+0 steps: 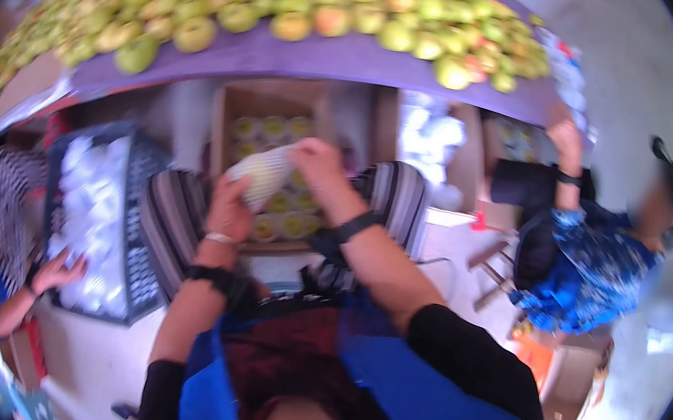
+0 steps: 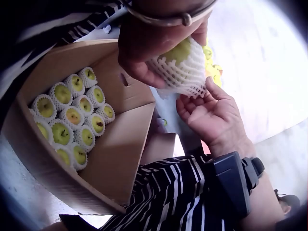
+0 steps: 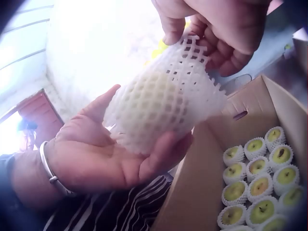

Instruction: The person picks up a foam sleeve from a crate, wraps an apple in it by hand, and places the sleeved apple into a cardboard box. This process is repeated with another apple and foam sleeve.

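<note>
Apple [image 2: 178, 54] mostly hidden under foam net [image 3: 154, 98]; left fingers [image 3: 167, 150] curled round it, right fingers [image 3: 225, 52] pinching net's end.

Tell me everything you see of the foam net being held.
The foam net is white, open-meshed and soft-looking, with a ragged edge. It surrounds a green fruit, its loose end reaching past it. The left hand cups the filled part; the right hand pinches the loose end. It slants, held clear of the cardboard box.
</note>
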Available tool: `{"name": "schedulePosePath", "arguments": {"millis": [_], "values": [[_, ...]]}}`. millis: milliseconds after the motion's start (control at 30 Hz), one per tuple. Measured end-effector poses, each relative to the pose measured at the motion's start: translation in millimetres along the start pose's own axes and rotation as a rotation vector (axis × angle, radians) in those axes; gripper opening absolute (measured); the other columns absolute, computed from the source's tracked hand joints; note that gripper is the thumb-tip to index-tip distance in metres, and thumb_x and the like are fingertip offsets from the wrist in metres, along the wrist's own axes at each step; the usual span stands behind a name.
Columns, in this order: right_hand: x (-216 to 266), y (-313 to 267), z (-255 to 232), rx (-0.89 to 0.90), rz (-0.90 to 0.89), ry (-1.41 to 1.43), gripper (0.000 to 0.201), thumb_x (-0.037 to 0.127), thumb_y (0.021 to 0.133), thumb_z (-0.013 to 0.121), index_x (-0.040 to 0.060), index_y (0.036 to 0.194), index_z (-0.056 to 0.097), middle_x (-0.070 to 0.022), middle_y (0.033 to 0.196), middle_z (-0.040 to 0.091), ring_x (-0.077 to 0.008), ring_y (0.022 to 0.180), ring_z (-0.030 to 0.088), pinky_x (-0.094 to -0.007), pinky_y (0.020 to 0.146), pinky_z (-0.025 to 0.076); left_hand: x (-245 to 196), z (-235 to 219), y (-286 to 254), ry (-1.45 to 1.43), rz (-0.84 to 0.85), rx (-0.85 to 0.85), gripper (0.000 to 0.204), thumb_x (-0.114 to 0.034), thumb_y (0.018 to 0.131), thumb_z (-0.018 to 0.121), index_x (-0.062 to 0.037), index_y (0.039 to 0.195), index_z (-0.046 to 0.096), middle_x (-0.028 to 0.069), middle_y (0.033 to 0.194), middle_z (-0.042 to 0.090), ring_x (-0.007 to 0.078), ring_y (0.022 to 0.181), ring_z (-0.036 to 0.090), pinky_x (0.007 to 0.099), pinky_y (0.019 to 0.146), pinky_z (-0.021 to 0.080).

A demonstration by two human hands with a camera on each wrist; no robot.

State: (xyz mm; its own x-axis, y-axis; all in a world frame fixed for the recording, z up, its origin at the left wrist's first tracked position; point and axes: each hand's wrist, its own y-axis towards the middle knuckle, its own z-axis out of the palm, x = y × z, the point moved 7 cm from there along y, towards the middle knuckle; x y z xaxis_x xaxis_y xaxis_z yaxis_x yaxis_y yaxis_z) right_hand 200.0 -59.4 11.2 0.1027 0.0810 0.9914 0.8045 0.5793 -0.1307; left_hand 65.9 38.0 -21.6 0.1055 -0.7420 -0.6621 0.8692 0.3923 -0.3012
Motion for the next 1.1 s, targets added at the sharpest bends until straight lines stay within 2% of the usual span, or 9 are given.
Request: {"name": "schedulePosePath", "arguments": {"millis": [167, 300, 333, 400, 500, 833, 933, 1000, 1100], "values": [[15.5, 2.5, -4.4, -0.018, -0.11, -0.028, 0.017, 0.017, 0.074, 0.061, 0.0004, 0.074, 0.057, 0.0014, 0.067, 0.053, -0.0064, 0.064, 0.047, -0.0223, 0.059, 0.041, -6.0, 30.9, 0.7, -0.025, -0.035, 0.044, 0.043, -0.022, 0.076, 0.055, -0.0072, 0.115, 0.044, 0.0079, 0.11, 0.054, 0.0233, 0.099, 0.053, 0.0384, 0.077, 0.046], [9.6, -5.6, 7.1, 0.205, 0.228, -0.204, 0.032, 0.03, 0.074, 0.063, -0.0014, 0.08, 0.061, -0.0022, 0.073, 0.059, -0.0077, 0.064, 0.051, -0.0236, 0.056, 0.043, -3.9, 14.9, -1.7, -0.096, -0.022, 0.032, 0.038, -0.012, 0.075, 0.057, -0.0079, 0.11, 0.043, 0.0086, 0.107, 0.053, 0.026, 0.096, 0.053, 0.0456, 0.076, 0.045], [-6.7, -0.7, 6.5, 0.159, 0.214, -0.12, 0.032, 0.03, 0.07, 0.064, -0.0015, 0.074, 0.062, -0.0018, 0.061, 0.056, -0.0077, 0.055, 0.05, -0.0249, 0.049, 0.041, -4.6, 19.8, -4.4, -0.097, -0.02, 0.004, 0.039, -0.011, 0.075, 0.057, -0.0082, 0.11, 0.043, 0.0083, 0.107, 0.052, 0.0258, 0.096, 0.052, 0.0459, 0.075, 0.046], [-4.8, 0.9, 6.7, 0.135, 0.094, 0.047, 0.022, 0.02, 0.072, 0.062, -0.0021, 0.075, 0.062, -0.0025, 0.064, 0.057, -0.0078, 0.057, 0.05, -0.0247, 0.05, 0.041, -3.7, 23.6, -8.0, -0.075, -0.025, -0.015, 0.043, -0.013, 0.076, 0.057, -0.0138, 0.115, 0.039, 0.0081, 0.114, 0.046, 0.0272, 0.101, 0.049, 0.048, 0.075, 0.046], [14.8, 1.8, 4.5, 0.116, -0.055, -0.079, 0.02, 0.016, 0.074, 0.06, -0.003, 0.077, 0.06, -0.0026, 0.067, 0.058, -0.0077, 0.061, 0.051, -0.0234, 0.053, 0.042, -10.3, 34.9, -13.7, -0.055, -0.046, -0.008, 0.049, -0.018, 0.076, 0.057, -0.0137, 0.12, 0.037, 0.008, 0.117, 0.045, 0.0269, 0.105, 0.047, 0.0481, 0.08, 0.044], [7.4, -4.8, 19.2, 0.156, 0.159, 0.249, 0.015, 0.008, 0.075, 0.06, -0.0018, 0.087, 0.059, -0.0036, 0.081, 0.06, -0.0076, 0.071, 0.055, -0.0221, 0.061, 0.045, -8.5, 29.3, -9.9, -0.052, -0.021, -0.039, 0.045, -0.01, 0.073, 0.06, -0.0157, 0.113, 0.039, 0.0069, 0.11, 0.047, 0.0246, 0.098, 0.05, 0.0417, 0.07, 0.048], [9.2, -0.3, 14.4, 0.054, -0.059, -0.125, 0.018, 0.004, 0.072, 0.059, 0.0002, 0.089, 0.058, -0.0057, 0.079, 0.06, -0.0138, 0.069, 0.058, -0.0256, 0.061, 0.046, -4.0, 24.2, -7.1, 0.07, -0.049, -0.099, 0.042, -0.009, 0.073, 0.06, -0.0149, 0.11, 0.041, 0.0066, 0.106, 0.049, 0.0234, 0.095, 0.052, 0.0414, 0.067, 0.049], [57.7, -24.0, 32.6, -0.056, -0.658, -0.737, 0.022, 0.002, 0.067, 0.057, 0.0034, 0.089, 0.058, -0.0086, 0.075, 0.057, -0.0241, 0.067, 0.057, -0.0299, 0.059, 0.047, 0.9, 16.4, -7.5, 0.121, -0.091, -0.2, 0.04, -0.011, 0.075, 0.058, -0.0147, 0.111, 0.041, 0.0051, 0.107, 0.049, 0.0228, 0.095, 0.051, 0.0436, 0.071, 0.047], [69.8, -40.2, 54.3, 0.045, -0.757, -0.679, 0.021, 0.001, 0.065, 0.056, 0.006, 0.085, 0.057, -0.0109, 0.073, 0.051, -0.0298, 0.068, 0.054, -0.0339, 0.059, 0.046, 6.3, 1.9, -6.6, 0.05, -0.096, -0.311, 0.035, -0.013, 0.078, 0.054, -0.016, 0.112, 0.042, 0.0058, 0.106, 0.05, 0.0231, 0.097, 0.05, 0.0466, 0.072, 0.046]]}}
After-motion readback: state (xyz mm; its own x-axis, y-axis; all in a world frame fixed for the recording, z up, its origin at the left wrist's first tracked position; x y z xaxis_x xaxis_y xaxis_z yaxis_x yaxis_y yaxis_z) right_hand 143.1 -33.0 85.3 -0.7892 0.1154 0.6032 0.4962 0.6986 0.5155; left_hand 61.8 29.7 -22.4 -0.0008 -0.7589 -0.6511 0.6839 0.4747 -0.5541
